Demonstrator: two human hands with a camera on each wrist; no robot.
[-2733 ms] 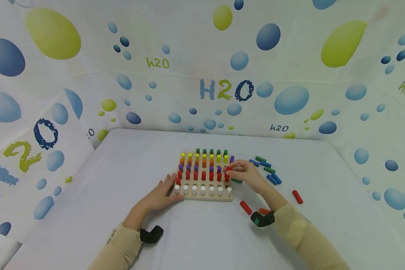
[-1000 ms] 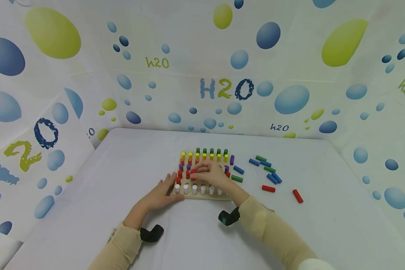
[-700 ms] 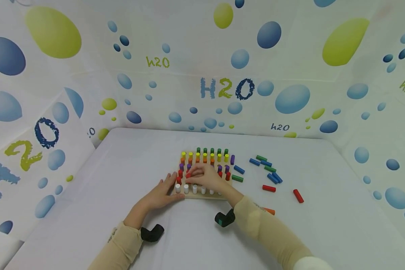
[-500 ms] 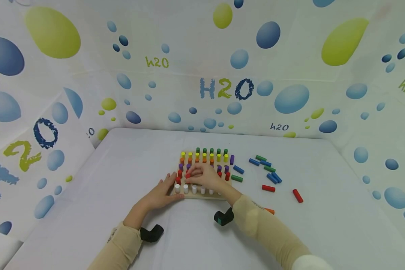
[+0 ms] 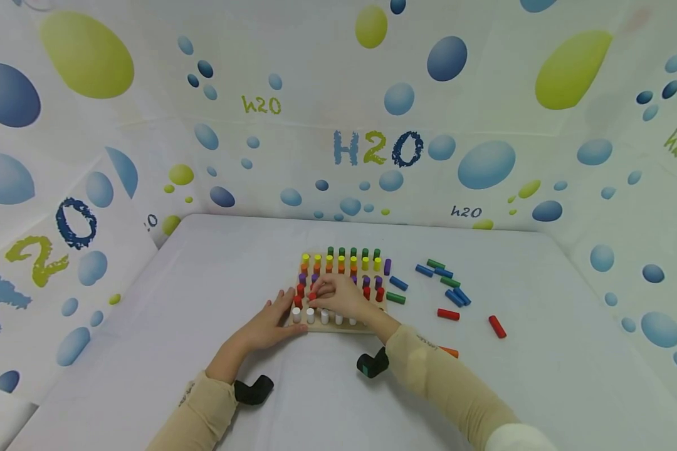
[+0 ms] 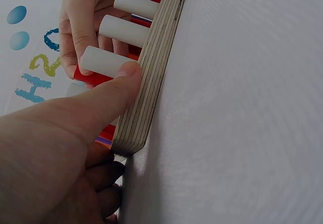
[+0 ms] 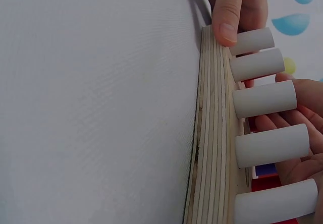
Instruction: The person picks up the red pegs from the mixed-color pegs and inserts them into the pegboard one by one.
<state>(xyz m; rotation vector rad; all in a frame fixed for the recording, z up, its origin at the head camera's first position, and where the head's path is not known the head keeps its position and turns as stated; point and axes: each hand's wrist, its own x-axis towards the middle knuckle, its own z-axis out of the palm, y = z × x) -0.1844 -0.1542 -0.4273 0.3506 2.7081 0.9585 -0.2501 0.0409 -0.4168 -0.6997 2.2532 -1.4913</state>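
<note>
A wooden pegboard (image 5: 330,330) holds rows of coloured pegs, with white pegs (image 5: 310,316) along its front. My left hand (image 5: 266,326) grips the front left corner; in the left wrist view its thumb lies on the layered front edge (image 6: 146,88) and its fingers curl beside the board. My right hand (image 5: 344,297) pinches a red peg (image 5: 313,296) just behind the second white peg from the left. To its left, another red peg (image 5: 298,302) stands upright. Part of the purple and red rows is hidden behind my right hand.
Right of the board lie a purple peg (image 5: 387,267), a green peg (image 5: 395,297) and several blue pegs (image 5: 398,283). Red pegs (image 5: 448,314) lie farther right. An orange peg (image 5: 449,352) is partly covered by the right sleeve (image 5: 440,376).
My right hand has gone from the board's right end to its left part and pinches a red peg there. One loose red peg has left the table. The left hand stays put.
</note>
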